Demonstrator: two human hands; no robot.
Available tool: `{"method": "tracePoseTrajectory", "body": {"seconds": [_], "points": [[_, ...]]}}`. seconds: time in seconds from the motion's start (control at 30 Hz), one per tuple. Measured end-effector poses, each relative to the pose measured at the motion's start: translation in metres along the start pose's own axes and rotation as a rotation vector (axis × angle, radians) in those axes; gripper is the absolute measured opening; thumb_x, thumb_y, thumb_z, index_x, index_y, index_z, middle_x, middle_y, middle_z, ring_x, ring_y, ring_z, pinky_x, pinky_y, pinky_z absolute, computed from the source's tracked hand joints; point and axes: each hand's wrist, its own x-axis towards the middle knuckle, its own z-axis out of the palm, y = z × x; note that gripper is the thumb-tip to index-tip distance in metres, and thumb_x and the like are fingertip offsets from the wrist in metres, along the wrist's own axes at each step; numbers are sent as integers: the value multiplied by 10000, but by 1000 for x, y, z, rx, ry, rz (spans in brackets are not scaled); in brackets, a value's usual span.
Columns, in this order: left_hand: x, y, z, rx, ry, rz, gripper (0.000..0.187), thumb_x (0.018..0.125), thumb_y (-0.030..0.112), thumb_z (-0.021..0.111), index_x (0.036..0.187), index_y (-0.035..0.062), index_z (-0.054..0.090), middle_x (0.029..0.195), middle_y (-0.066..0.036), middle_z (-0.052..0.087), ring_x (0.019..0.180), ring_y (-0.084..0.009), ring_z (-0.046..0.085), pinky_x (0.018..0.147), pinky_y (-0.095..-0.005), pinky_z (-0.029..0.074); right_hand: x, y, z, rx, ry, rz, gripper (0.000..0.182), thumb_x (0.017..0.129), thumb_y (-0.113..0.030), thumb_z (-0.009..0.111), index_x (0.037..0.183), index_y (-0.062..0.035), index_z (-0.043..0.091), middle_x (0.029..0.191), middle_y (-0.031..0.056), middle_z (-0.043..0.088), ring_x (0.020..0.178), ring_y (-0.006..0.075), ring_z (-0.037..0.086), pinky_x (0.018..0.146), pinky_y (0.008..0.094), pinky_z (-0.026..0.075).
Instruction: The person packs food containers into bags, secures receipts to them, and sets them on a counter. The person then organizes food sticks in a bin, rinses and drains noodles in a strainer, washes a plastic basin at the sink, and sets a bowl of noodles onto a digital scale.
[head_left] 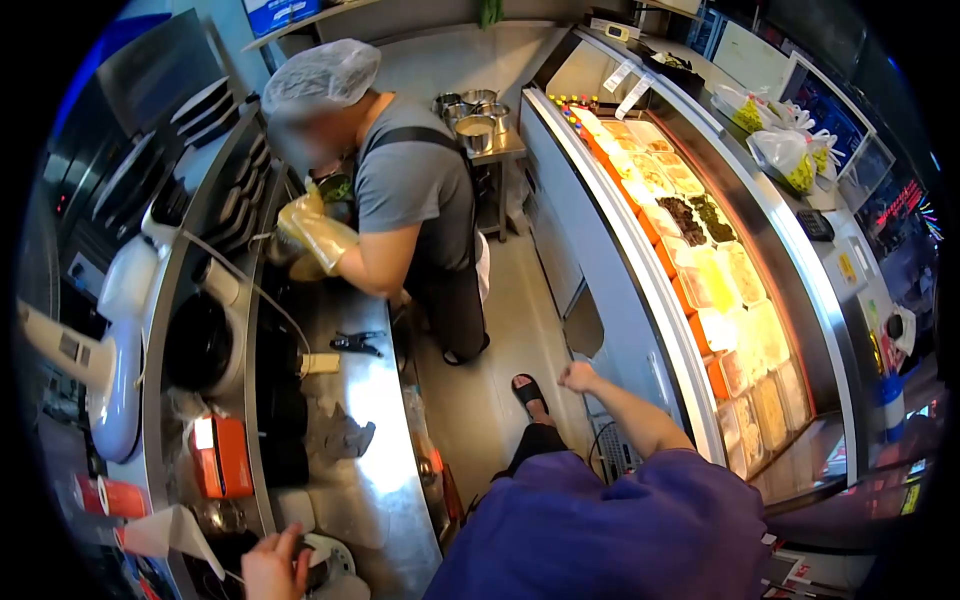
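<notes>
At the lower left, my left hand (274, 568) is over the steel counter (385, 500), its fingers curled beside a white rounded appliance (338, 568). What those fingers hold, if anything, is hidden. My right hand (577, 377) hangs over the floor near the front of the food display case (650, 350). It is loosely closed, with nothing seen in it. On the counter lie a crumpled grey cloth or glove (345, 434) and a black clip-like tool (357, 343).
A co-worker (415, 180) in a hair net and yellowish gloves bends over the counter ahead. Metal pots (475, 130) stand on a small table at the back. An orange box (222, 457) sits on the left shelf. Trays of food (740, 270) fill the lit case.
</notes>
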Motion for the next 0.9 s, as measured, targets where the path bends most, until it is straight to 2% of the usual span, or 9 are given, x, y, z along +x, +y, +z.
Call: {"method": "tracePoseTrajectory", "body": {"seconds": [0.07, 0.2, 0.23, 0.27, 0.4, 0.63, 0.7, 0.8, 0.9], "points": [[31, 6, 32, 58, -154, -131, 375, 917, 289, 615, 1230, 83, 609, 815, -190, 677, 701, -396, 646, 640, -467, 524, 62, -28, -53, 70, 210, -92, 309, 760, -266, 755, 987, -59, 729, 887, 155, 718, 832, 273, 699, 750, 385, 550], [148, 56, 142, -330, 169, -292, 413, 932, 338, 615, 1206, 29, 602, 799, -199, 693, 731, -374, 674, 631, -463, 515, 232, -48, -287, 325, 723, -288, 452, 780, -274, 742, 1153, -30, 664, 1062, 180, 677, 954, 313, 658, 818, 401, 535], [157, 41, 211, -440, 81, -399, 420, 930, 345, 616, 1213, 35, 595, 860, -202, 694, 753, -364, 668, 649, -449, 519, 266, -51, -329, 346, 853, -287, 474, 787, -271, 735, 1181, -23, 647, 1115, 183, 658, 992, 316, 643, 840, 399, 527], [167, 28, 276, -538, 0, -515, 427, 928, 353, 617, 1219, 42, 588, 920, -206, 695, 776, -353, 661, 667, -435, 523, 285, -53, -366, 477, 778, -262, 475, 798, -261, 717, 1205, -42, 607, 1232, 207, 585, 1183, 367, 539, 1015, 442, 432], [296, 139, 244, -911, -17, -675, 402, 937, 321, 612, 1231, 50, 580, 951, -189, 690, 781, -324, 653, 670, -409, 521, 412, -25, -541, 422, 1202, -329, 506, 806, -207, 720, 1252, -38, 553, 1295, 242, 500, 1273, 393, 448, 1066, 440, 385], [437, 225, 194, -1187, -64, -720, 363, 953, 266, 602, 1252, 63, 565, 1006, -158, 680, 791, -272, 638, 676, -364, 518, 518, 10, -730, 560, 1385, -111, 532, 818, -252, 699, 1284, -50, 541, 1430, 362, 299, 1358, 482, 308, 1137, 473, 270], [459, 238, 184, -1232, -69, -719, 354, 958, 251, 600, 1258, 67, 561, 1022, -150, 678, 793, -257, 634, 678, -351, 518, 537, 20, -764, 713, 1330, 60, 536, 801, -271, 707, 1272, -52, 570, 1395, 332, 416, 1325, 434, 406, 1106, 445, 330], [479, 247, 178, -1307, -68, -712, 342, 965, 227, 596, 1267, 73, 554, 1045, -137, 674, 797, -235, 628, 680, -332, 516, 569, 42, -789, 897, 1259, -79, 533, 789, -292, 715, 1242, -32, 606, 1276, 260, 583, 1215, 370, 546, 1036, 411, 413], [486, 247, 175, -1413, -58, -687, 332, 971, 204, 592, 1276, 79, 548, 1069, -124, 670, 802, -212, 622, 683, -313, 515, 592, 49, -791, 827, 1450, -41, 466, 818, -273, 701, 1185, 7, 643, 1122, 209, 681, 1072, 343, 641, 946, 392, 479]]}}
